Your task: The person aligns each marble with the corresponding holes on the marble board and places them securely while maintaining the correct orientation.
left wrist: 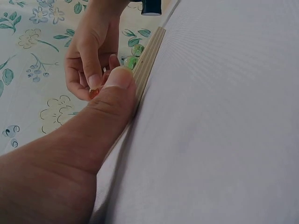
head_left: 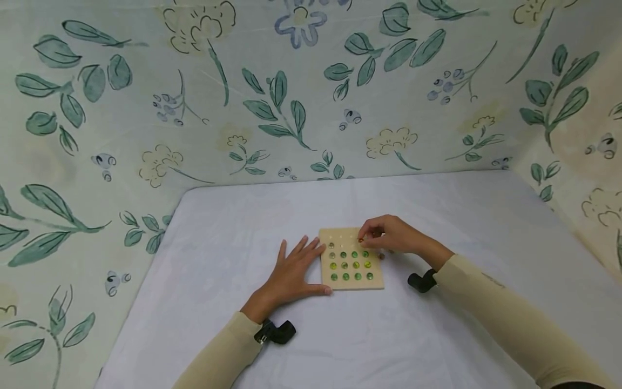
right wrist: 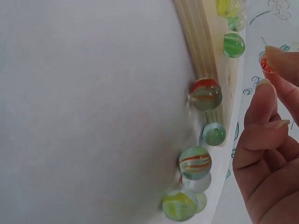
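A square wooden board [head_left: 352, 283] lies on the white-covered table, with rows of glass marbles [head_left: 356, 265] set in it, mostly green and yellow. My left hand [head_left: 291, 274] rests along the board's left side, fingers spread and thumb at the near corner. Over the far right part of the board, my right hand [head_left: 394, 235] pinches a red-orange glass marble [right wrist: 266, 64] between thumb and finger. In the left wrist view, that marble [left wrist: 94, 93] shows at the fingertips, beyond my left thumb [left wrist: 110, 105]. Part of the board's far right corner is hidden by the right hand.
Several loose marbles lie beside the board's right edge, among them a red-streaked one [right wrist: 206, 95], an orange-striped one [right wrist: 195, 163] and a yellow-green one [right wrist: 180, 205]. The white cloth [head_left: 233, 232] spreads around the board. A leaf-patterned curtain [head_left: 286, 151] hangs behind the table.
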A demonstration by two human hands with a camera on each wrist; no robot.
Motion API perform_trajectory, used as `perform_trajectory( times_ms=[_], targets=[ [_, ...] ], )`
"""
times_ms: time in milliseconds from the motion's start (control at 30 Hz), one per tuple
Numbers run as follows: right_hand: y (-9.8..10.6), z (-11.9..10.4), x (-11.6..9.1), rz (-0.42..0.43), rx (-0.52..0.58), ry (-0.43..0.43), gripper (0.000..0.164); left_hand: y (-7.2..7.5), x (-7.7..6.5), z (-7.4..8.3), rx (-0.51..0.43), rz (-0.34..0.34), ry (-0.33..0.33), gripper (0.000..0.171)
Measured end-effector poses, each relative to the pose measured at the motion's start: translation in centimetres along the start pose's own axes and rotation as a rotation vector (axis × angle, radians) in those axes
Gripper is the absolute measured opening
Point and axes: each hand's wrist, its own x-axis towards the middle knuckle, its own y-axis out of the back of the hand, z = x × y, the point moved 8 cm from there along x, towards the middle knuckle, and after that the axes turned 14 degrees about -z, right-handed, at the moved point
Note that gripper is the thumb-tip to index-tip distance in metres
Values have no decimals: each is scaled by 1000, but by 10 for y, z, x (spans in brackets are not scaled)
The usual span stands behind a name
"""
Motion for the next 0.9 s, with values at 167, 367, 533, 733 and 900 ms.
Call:
perform_trajectory(
  times_ms=[167, 367, 533, 733, 900],
  targets=[
    [0, -5, 9, -11, -13, 18, 12, 0, 1, -2, 12, -2, 8, 104],
    [-2, -8, 20, -38, -11, 46, 11, 0, 3, -4, 10, -4, 5, 104],
    [-5, -12, 27, -50, -22, 72, 9, 0, 2, -5, 8, -9, 14, 104],
    [-11, -10, 33, -69, -26, 12, 8, -4, 0, -5, 0, -23, 18, 104],
    [-15, -9, 36, -79, -29, -2, 7, -3, -1, -3, -3, -8, -8, 103]
  ],
)
